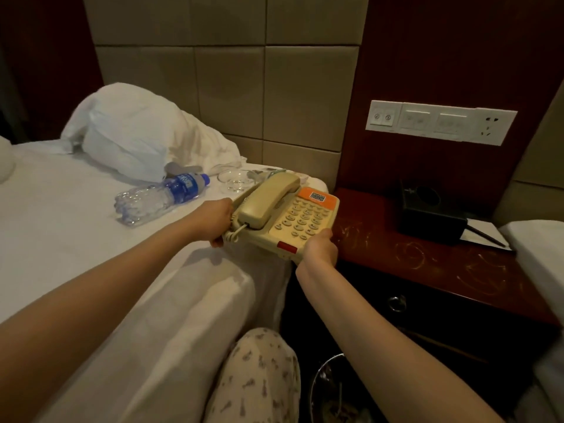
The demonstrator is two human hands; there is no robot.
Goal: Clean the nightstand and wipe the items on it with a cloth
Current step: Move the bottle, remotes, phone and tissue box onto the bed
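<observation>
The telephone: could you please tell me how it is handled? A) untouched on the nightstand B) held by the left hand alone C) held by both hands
C: the left hand grips the telephone at its cord side, the right hand its near corner.

Both arms outstretched, bare; L hand (217,220) & R hand (319,249) curled, prob. tight, on opp. edges of phone (300,216)
</observation>
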